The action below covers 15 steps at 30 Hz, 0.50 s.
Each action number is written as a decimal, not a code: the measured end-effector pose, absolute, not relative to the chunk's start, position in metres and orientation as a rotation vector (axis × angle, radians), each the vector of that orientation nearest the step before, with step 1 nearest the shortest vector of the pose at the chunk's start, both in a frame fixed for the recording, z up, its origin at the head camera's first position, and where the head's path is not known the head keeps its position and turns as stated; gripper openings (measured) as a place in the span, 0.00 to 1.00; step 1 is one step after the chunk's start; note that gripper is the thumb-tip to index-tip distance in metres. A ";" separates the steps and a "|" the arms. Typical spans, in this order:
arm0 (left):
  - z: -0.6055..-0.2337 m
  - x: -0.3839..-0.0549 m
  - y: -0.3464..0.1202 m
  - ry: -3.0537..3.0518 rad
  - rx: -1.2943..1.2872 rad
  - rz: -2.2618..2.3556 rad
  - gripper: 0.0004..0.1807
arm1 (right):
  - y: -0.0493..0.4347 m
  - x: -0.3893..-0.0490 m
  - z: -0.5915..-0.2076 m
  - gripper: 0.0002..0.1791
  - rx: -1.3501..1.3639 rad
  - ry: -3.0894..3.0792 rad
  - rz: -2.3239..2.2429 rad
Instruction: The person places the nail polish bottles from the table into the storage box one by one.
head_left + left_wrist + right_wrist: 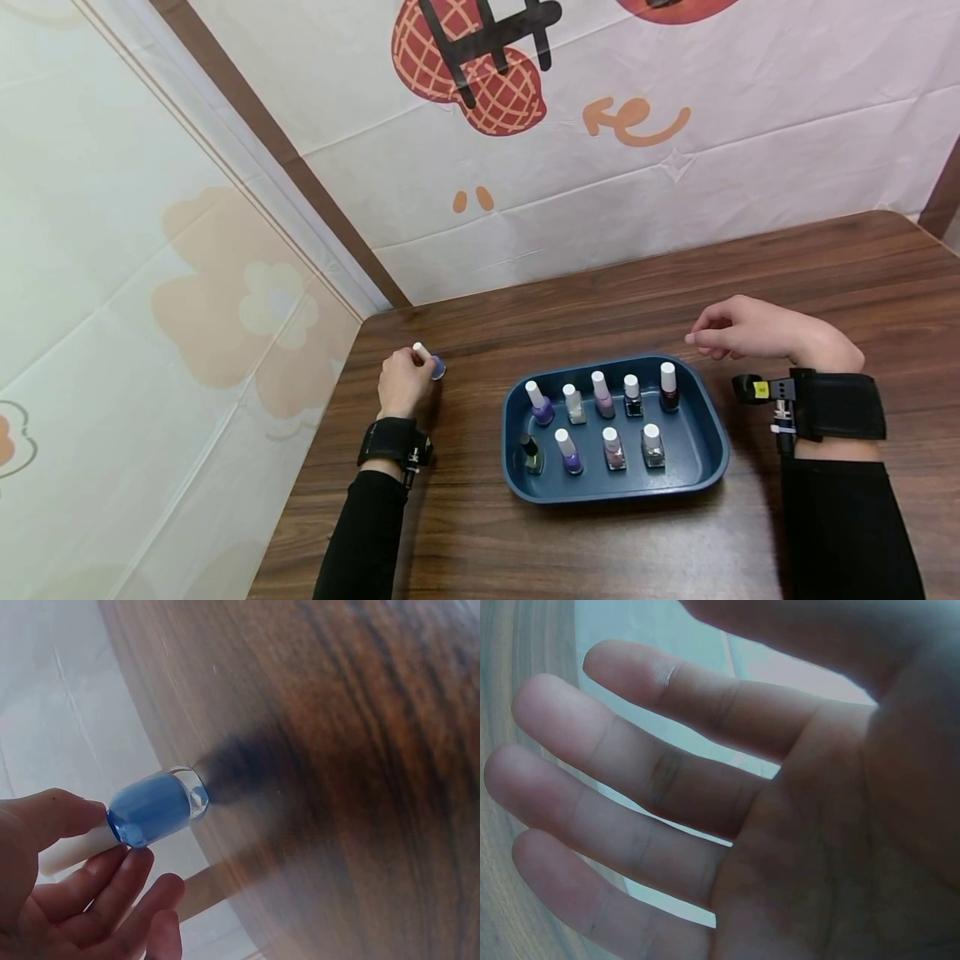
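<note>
My left hand (401, 385) pinches a blue nail polish bottle (438, 367) by its white cap, at the far left of the table. In the left wrist view the blue bottle (154, 806) is tilted, its clear base close to the wood, with thumb and fingers around the cap end. My right hand (753, 327) hovers off the right back corner of a dark blue tray (708, 477), holding nothing; its fingers (562, 724) are loosely bent in the right wrist view. Inside the tray several nail polish bottles stand in two rows, among them a purple one (542, 411) and a dark red one (669, 393).
A green bottle with a black cap (532, 454) stands at the tray's left end. Patterned white sheeting (525, 233) hangs along the back edge of the wooden table (465, 542), and more sheeting (225, 433) lines its left side.
</note>
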<state>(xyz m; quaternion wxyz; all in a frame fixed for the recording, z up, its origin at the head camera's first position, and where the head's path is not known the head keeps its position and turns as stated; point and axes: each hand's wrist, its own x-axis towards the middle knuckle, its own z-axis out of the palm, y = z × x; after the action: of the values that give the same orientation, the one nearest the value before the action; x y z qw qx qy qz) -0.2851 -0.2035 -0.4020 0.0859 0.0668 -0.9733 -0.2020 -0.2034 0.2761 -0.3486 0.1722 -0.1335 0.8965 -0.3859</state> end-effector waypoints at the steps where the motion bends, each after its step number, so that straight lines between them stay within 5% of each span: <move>1: -0.402 -0.285 -0.203 -2.901 0.199 -0.601 0.11 | 0.276 -0.203 -0.349 0.16 -0.377 2.542 -1.096; 15: -0.394 -0.279 -0.201 -2.889 0.171 -0.628 0.11 | 0.276 -0.204 -0.349 0.15 -0.380 2.544 -1.100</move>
<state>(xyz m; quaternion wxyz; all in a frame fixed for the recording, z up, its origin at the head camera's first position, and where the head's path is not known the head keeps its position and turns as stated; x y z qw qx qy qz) -0.2790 -0.2008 -0.3941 0.0902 0.0576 -0.9716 -0.2112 -0.2035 0.2760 -0.3486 0.1710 -0.1339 0.8960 -0.3873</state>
